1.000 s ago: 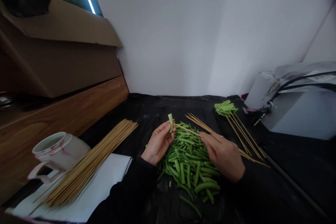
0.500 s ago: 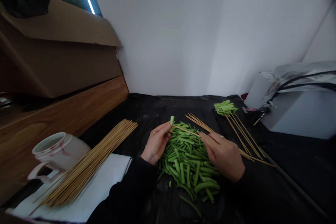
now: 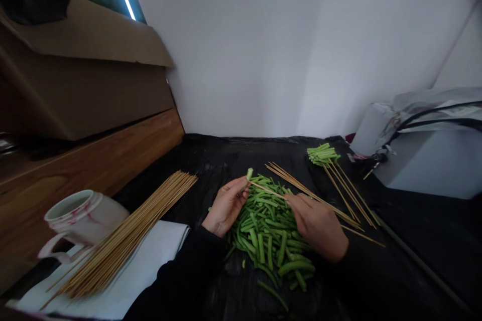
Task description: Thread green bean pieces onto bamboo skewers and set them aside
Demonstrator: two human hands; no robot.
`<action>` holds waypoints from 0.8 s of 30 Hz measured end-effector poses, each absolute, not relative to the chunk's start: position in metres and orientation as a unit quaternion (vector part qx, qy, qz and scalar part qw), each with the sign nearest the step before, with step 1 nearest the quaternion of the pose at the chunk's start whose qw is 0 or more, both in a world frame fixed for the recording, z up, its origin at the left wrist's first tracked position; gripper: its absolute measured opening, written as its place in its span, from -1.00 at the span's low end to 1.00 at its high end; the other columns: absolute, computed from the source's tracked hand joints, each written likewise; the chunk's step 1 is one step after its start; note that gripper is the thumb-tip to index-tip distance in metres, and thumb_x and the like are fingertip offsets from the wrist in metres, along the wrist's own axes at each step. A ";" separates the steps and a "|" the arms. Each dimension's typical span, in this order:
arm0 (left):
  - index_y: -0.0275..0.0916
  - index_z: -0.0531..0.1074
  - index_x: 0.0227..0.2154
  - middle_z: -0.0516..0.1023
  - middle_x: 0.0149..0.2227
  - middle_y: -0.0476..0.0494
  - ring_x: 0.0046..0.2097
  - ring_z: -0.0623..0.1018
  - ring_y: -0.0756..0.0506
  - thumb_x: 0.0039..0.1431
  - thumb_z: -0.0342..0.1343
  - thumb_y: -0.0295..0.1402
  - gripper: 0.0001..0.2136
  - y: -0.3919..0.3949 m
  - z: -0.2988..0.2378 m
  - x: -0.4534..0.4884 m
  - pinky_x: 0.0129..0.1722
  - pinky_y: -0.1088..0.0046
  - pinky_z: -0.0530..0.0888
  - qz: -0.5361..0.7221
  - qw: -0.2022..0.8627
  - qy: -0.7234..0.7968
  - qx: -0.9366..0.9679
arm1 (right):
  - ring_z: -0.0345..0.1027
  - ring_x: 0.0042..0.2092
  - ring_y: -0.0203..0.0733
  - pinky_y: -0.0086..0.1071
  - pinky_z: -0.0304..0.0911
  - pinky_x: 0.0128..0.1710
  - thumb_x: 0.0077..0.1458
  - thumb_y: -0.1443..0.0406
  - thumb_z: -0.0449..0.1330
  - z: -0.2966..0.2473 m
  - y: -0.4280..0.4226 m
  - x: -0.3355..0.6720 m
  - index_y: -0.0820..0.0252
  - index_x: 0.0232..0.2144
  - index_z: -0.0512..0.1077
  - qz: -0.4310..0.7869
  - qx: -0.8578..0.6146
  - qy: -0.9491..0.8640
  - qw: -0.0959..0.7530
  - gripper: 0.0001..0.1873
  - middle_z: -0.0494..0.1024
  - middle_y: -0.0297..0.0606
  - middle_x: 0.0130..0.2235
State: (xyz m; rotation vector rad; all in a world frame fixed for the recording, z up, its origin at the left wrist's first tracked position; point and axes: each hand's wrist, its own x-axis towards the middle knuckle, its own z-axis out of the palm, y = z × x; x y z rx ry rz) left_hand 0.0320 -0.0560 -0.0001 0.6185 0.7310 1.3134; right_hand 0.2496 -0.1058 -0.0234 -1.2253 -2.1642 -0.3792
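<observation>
The left hand (image 3: 226,205) is curled with thumb and fingertips pinched on a short green bean piece (image 3: 248,174), which it holds nearly upright just above the far edge of the pile of cut green bean pieces (image 3: 271,241). The right hand (image 3: 320,225) is closed, knuckles up, gripping a thin bamboo skewer (image 3: 267,189). The skewer slants up and to the left, and its pointed tip meets the bean piece at the left hand's fingertips. Whether the tip has gone into the bean cannot be told.

The pile lies between the two hands on a black plastic sheet (image 3: 218,160) that covers the worktop. Both forearms are in dark sleeves.

Beyond the right hand, a few loose bamboo sticks (image 3: 312,191) lie fanned on the sheet. Further back are loaded skewers with rows of green bean pieces (image 3: 323,154) at their far ends.

To the left, a thick bundle of bare bamboo skewers (image 3: 124,241) rests across a white sheet of paper (image 3: 158,261), just beside a white ceramic mug with red markings (image 3: 81,215). A brown cardboard box (image 3: 86,85) sits above a wooden ledge on that side, and a pale grey box with black cables (image 3: 425,160) stands at the right.
</observation>
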 end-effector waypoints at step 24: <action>-0.38 0.57 -0.41 0.55 -0.43 -0.10 -0.44 0.45 0.11 -0.10 0.37 -0.49 -0.85 -0.061 0.001 0.035 -0.46 0.67 0.38 0.555 0.715 0.309 0.293 | 0.44 -0.25 -0.24 -0.40 0.28 -0.22 0.28 0.40 -0.05 -0.023 -0.107 0.246 0.22 -0.20 0.44 -0.130 -0.444 -0.810 0.359 -0.75 0.54 -0.20 -0.31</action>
